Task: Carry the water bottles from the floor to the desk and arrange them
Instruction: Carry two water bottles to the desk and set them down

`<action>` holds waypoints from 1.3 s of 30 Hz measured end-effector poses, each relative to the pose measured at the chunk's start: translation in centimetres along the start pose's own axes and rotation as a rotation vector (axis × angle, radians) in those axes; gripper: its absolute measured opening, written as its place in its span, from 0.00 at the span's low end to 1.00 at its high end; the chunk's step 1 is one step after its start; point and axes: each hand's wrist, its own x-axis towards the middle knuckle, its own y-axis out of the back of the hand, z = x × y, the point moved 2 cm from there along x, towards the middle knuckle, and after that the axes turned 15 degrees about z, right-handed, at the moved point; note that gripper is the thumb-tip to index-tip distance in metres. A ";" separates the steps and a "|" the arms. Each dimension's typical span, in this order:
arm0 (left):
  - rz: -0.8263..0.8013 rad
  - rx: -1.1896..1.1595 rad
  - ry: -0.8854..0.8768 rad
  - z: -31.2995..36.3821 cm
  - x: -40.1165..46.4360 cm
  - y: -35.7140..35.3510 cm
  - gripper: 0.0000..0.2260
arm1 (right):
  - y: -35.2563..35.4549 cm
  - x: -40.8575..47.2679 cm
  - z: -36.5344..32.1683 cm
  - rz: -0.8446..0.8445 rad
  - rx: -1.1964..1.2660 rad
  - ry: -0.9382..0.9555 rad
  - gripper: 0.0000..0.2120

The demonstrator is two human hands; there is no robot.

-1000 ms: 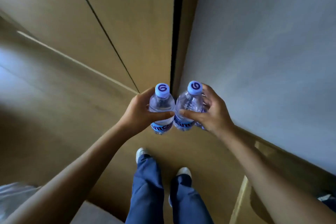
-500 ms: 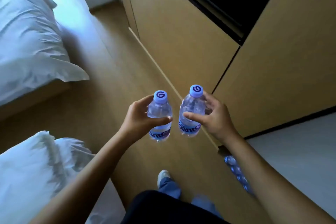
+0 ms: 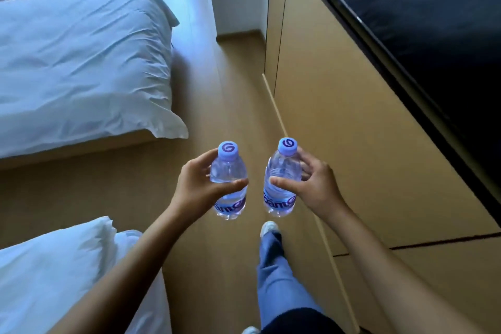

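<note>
We see two white-sheeted beds (image 3: pixel 81 62) on the left, a wooden floor (image 3: pixel 230 95) between, and a tan wooden wall panel (image 3: pixel 339 116) on the right.

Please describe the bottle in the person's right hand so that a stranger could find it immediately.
Start at the long wooden cabinet on the right. Just beside it, the right hand holds a clear water bottle upright above the floor. Unlike its twin, it is nearer the cabinet.

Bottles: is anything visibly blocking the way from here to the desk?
Cannot say: no desk is in view. Each hand, left and right, holds a bottle upright, apart. The floor between bed and cabinet looks open.
</note>
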 end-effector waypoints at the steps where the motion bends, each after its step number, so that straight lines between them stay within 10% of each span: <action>1: 0.009 0.001 0.003 0.1 2.1 -0.4 0.18 | -0.7 2.3 -0.5 -0.011 0.001 0.011 0.32; 39: 0.204 -0.075 0.054 -5.2 90.4 2.0 0.19 | -40.3 84.3 -19.0 -0.213 -0.045 0.133 0.30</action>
